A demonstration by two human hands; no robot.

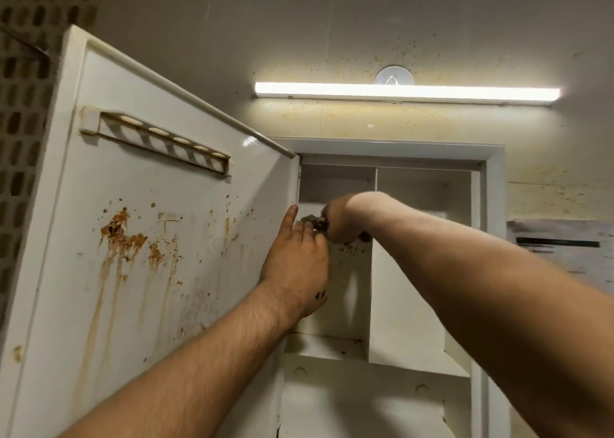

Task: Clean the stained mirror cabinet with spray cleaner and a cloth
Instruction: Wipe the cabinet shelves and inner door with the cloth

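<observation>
The white cabinet (491, 185) stands open on the wall. Its door (139, 238) swings out to the left, its inner face streaked with rusty brown stains and drips. My right hand (339, 220) reaches into the upper left compartment and grips a small dark crumpled cloth (312, 222) near the hinge edge. My left hand (295, 261) is just below it, index finger pointing up against the door's hinge edge, the other fingers curled near the cloth. Brown specks mark the compartment's back wall under my right hand. No spray bottle is in view.
A toothbrush rack (156, 138) with several holes is fixed high on the door's inner face. A lit tube lamp (405, 92) hangs on the speckled wall above the cabinet. Shelves and a vertical divider (375, 271) split the interior. Patterned tiles (23, 105) are at the far left.
</observation>
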